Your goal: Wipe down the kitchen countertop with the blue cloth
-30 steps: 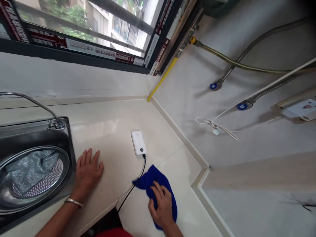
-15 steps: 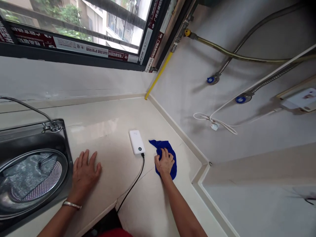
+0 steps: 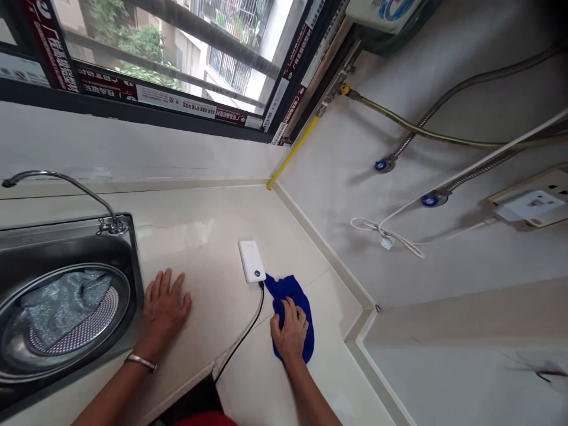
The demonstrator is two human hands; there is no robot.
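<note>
My right hand (image 3: 290, 332) presses a blue cloth (image 3: 303, 302) down on the pale countertop (image 3: 208, 236), fingers curled over it. One corner of the cloth reaches up to a white power bank (image 3: 252, 260), which has a black cable (image 3: 244, 337) plugged into its lower end. My left hand (image 3: 165, 305) lies flat on the counter beside the sink, fingers spread and holding nothing.
At the left is a metal sink (image 3: 136, 260) with a curved faucet (image 3: 66, 176). In it sits an oval perforated basket (image 3: 124, 307) holding a grey cloth (image 3: 66, 302). A yellow pipe (image 3: 293, 154) rises at the corner; hoses and a white cord (image 3: 399, 236) hang along the right wall.
My right hand has moved the blue cloth toward me, and the cloth's corner now meets the power bank. My left hand stays on the counter. The camera view has shifted slightly.
</note>
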